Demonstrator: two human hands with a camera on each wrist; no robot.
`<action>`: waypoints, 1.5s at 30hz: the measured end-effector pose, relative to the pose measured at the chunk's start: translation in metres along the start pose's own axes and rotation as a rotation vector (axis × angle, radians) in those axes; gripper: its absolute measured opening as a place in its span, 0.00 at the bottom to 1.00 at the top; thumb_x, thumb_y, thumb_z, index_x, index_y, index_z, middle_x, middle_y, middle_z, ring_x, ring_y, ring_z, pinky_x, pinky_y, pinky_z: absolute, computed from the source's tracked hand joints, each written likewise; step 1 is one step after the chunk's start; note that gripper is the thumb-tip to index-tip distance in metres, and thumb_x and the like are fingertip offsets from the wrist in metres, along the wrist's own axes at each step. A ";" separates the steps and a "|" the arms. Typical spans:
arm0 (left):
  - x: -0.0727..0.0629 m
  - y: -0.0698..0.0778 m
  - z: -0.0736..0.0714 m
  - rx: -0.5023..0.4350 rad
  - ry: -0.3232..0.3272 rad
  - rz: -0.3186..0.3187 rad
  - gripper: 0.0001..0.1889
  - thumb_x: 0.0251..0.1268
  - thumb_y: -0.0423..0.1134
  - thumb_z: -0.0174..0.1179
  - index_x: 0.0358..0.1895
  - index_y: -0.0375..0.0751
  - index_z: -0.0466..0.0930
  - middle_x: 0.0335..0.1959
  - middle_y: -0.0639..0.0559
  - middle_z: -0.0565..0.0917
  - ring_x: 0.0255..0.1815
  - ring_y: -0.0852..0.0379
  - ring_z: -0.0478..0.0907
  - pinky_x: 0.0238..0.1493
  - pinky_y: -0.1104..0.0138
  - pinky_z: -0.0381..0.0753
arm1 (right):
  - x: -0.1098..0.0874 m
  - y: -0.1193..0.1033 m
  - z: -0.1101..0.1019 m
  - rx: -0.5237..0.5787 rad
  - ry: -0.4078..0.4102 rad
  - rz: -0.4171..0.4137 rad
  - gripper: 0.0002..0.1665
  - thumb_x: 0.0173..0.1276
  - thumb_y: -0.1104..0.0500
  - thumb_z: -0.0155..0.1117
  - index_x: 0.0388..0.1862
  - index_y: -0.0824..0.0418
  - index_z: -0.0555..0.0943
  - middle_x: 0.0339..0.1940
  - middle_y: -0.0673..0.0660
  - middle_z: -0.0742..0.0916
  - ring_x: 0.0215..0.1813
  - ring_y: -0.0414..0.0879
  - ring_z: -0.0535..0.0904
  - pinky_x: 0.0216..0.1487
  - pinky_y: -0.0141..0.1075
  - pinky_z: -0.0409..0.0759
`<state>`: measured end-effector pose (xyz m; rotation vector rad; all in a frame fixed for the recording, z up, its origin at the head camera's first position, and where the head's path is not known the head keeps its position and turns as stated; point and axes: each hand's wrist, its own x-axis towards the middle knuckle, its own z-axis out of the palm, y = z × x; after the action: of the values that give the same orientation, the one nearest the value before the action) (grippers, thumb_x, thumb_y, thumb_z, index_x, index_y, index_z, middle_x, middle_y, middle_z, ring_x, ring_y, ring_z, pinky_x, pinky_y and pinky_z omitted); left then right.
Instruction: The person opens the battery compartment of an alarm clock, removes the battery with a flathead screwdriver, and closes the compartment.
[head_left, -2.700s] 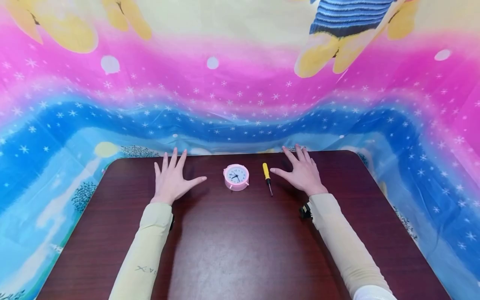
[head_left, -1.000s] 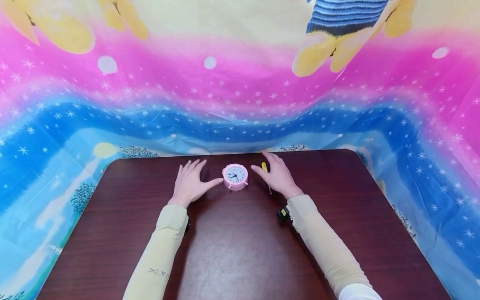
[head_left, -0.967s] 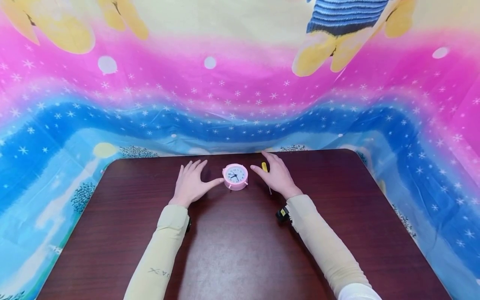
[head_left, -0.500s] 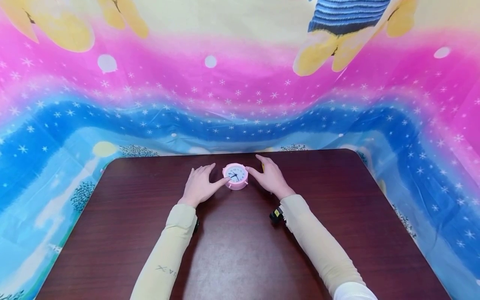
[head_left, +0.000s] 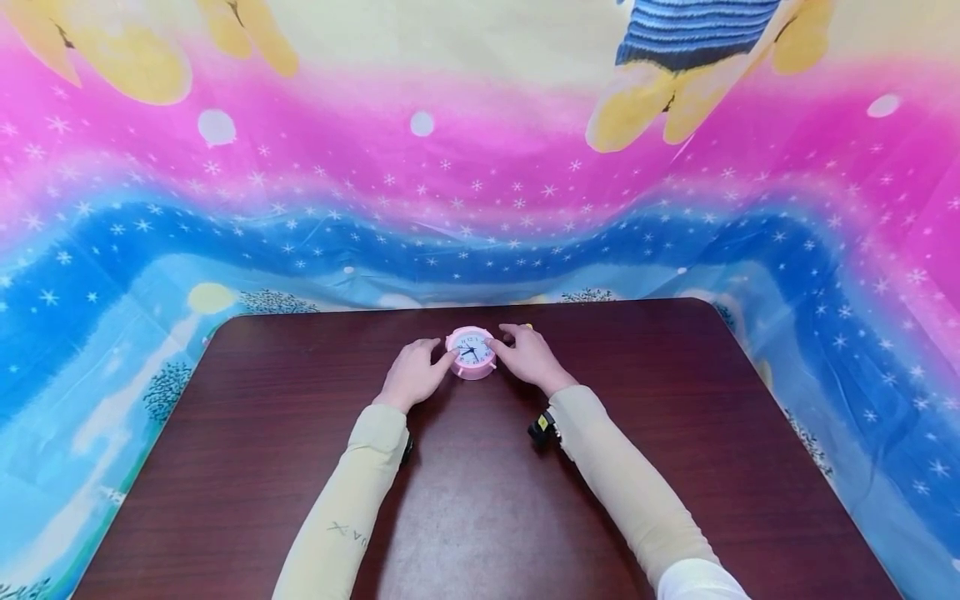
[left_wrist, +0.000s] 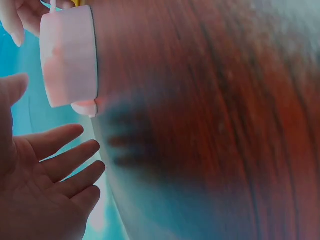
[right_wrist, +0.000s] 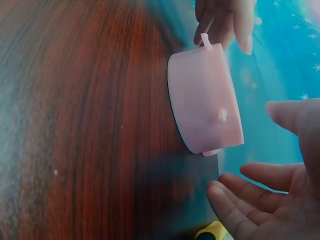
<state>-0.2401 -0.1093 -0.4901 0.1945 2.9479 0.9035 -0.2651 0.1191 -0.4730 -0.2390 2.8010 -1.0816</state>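
A round pink alarm clock (head_left: 472, 352) lies face up on the dark brown wooden table, its white dial showing. On its left is my left hand (head_left: 412, 375), its thumb overlapping the dial's edge in the head view. The left wrist view shows that hand's fingers (left_wrist: 70, 160) loosely extended, with a gap to the clock's side (left_wrist: 70, 60). My right hand (head_left: 528, 358) stands on the other side; in the right wrist view its fingers (right_wrist: 250, 195) are slightly bent and apart from the clock (right_wrist: 202, 100). A yellow-handled screwdriver (right_wrist: 212, 231) is mostly hidden behind the right hand.
The table's (head_left: 480, 517) back edge runs just behind the clock. A printed cloth backdrop (head_left: 480, 192) in pink and blue hangs around the back and sides. A black wrist camera (head_left: 542, 426) sits under the right cuff.
Both hands, earlier spread wide apart, have moved inward to the clock's two sides, and their fingers have bent a little. The right hand now covers most of the screwdriver. The clock stays put.
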 end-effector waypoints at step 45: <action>0.005 0.020 0.015 -0.045 0.145 0.090 0.23 0.84 0.40 0.51 0.70 0.28 0.78 0.53 0.30 0.87 0.55 0.34 0.86 0.57 0.45 0.83 | 0.002 0.001 0.020 -0.041 0.054 -0.024 0.26 0.88 0.54 0.46 0.64 0.70 0.84 0.54 0.65 0.86 0.56 0.55 0.80 0.64 0.50 0.79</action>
<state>-0.2412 -0.0840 -0.4908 0.2728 3.0696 1.0368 -0.2641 0.1062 -0.4884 -0.2513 2.8773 -1.0522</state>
